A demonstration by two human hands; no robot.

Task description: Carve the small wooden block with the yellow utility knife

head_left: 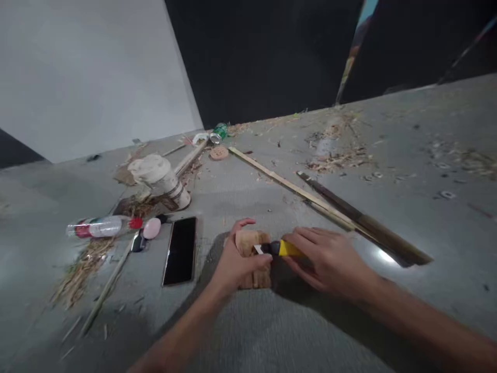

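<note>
My right hand (322,254) is closed around a yellow and black utility knife (287,248). Its pale blade points left and lies over a small carved block of wood (254,241). The wood block rests near the floor in front of me, with my left hand (236,259) closed on its left side. My left thumb reaches across the block, close under the blade. Whether the blade touches the wood I cannot tell. Left of my left hand lies a phone (180,251) with a dark screen.
Long wooden strips (291,186) and a dark length of wood (368,225) lie to the right. On the left are a plastic bottle (104,226), a thin stick (106,285) and a dirty white container (159,176). A green can (218,133) lies near the wall, with wood shavings (337,155) scattered about.
</note>
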